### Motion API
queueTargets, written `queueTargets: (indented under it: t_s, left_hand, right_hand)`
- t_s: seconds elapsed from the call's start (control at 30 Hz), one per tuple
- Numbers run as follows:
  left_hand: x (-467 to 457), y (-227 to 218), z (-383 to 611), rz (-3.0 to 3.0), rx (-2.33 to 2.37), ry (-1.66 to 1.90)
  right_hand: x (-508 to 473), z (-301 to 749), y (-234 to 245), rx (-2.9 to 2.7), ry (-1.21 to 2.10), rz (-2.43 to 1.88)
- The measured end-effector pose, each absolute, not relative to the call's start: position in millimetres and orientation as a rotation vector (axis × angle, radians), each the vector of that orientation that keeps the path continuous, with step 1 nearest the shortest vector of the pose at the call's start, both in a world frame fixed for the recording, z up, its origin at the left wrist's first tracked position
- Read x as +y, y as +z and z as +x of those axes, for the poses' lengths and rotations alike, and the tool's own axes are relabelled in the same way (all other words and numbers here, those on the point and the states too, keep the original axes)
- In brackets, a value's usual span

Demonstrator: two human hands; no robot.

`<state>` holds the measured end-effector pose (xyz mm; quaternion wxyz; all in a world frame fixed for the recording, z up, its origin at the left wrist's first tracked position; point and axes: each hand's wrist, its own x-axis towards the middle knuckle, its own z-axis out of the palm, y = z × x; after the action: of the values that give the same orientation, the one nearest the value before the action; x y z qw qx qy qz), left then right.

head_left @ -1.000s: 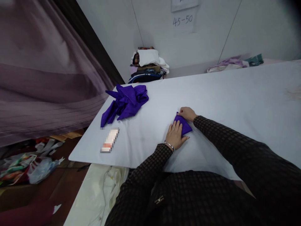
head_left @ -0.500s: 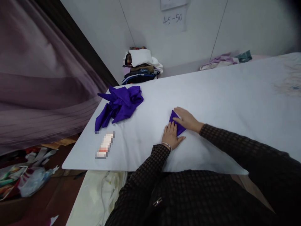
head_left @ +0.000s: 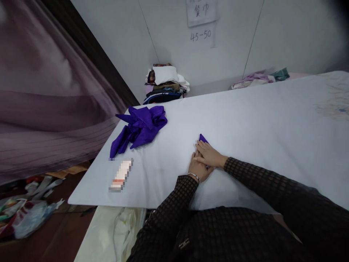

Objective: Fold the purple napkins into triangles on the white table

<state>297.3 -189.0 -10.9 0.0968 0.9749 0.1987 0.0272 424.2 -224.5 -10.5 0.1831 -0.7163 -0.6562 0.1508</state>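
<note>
A folded purple cloth (head_left: pixel 203 138) lies on the white-covered table (head_left: pixel 253 127), with only its pointed far corner showing. My right hand (head_left: pixel 210 154) rests flat across it, fingers stretched out. Under and nearer to me is my left hand (head_left: pixel 199 169), also flat, its fingers partly covered by the right one. Most of the cloth is hidden beneath both hands. Farther left, a crumpled heap of purple cloth (head_left: pixel 145 125) lies loose near the table's left edge.
A pixelated flat oblong object (head_left: pixel 121 175) lies at the front left. Behind the table stands a stack of folded clothes (head_left: pixel 165 85); more fabric (head_left: pixel 257 78) lies along the wall. A curtain (head_left: pixel 51 120) hangs at left, with plastic bags (head_left: pixel 34 216) on the floor.
My right hand has slid toward me and left, now overlapping my left hand and covering more of the folded cloth. The view has tilted up slightly.
</note>
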Motion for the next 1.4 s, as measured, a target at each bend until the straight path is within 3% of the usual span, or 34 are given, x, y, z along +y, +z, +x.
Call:
queueTargets:
  t_s: [0.8, 0.93, 1.07, 1.4]
  left_hand:
    - [-188.6, -15.3, 297.1, 2.903, 0.595, 0.084]
    - [-189.2, -12.8, 298.1, 2.906, 0.613, 0.046]
    - [-189.2, -12.5, 298.6, 2.897, 0.644, 0.011]
    - [-197.6, -15.2, 304.7, 2.864, 0.753, 0.053]
  right_hand:
    - [-169.9, 464.7, -15.6, -2.007, 0.447, -1.944]
    - [-163.7, 476.0, 1.2, -1.723, 0.658, -1.919]
    - [-186.4, 491.6, 14.6, -1.389, 0.623, -1.875]
    - [-280.4, 448.9, -18.1, -0.940, 0.648, -1.995]
